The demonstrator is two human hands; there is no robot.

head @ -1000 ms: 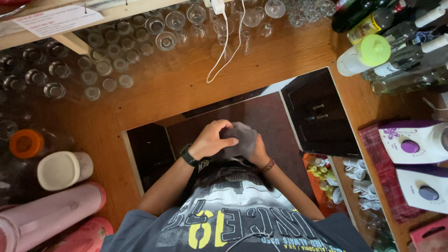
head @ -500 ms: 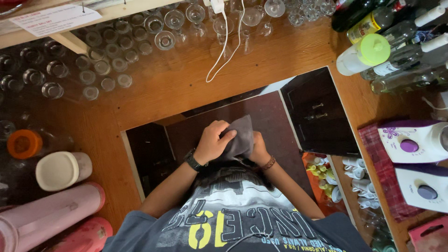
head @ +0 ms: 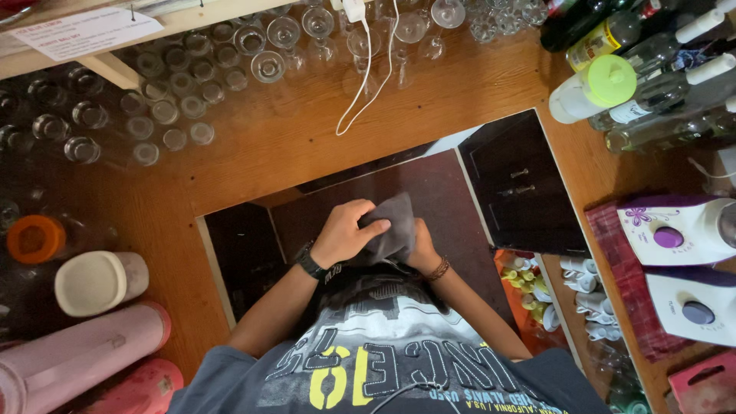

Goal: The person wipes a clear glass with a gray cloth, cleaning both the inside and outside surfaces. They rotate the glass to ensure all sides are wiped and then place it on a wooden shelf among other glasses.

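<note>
Both my hands are together in front of my chest, over the dark floor inside the wooden counter (head: 291,146). A dark grey cloth (head: 392,228) is bunched between them. My left hand (head: 345,234), with a black watch on its wrist, grips the cloth from the left, fingers curled over its top edge. My right hand (head: 424,247), with a thin bracelet at the wrist, holds the cloth from underneath on the right and is mostly hidden by it. The cloth is off every surface.
Several upturned clear glasses (head: 184,100) cover the counter's far left. A white cable (head: 366,77) hangs down its middle. Bottles (head: 652,77) stand at the top right, two white and purple appliances (head: 675,238) at the right. Pink tumblers (head: 77,353) and lidded jars (head: 96,282) lie left.
The cloth has spread and risen a little between my hands, and my left hand's fingers have shifted onto its upper edge. My arms stay in the same place.
</note>
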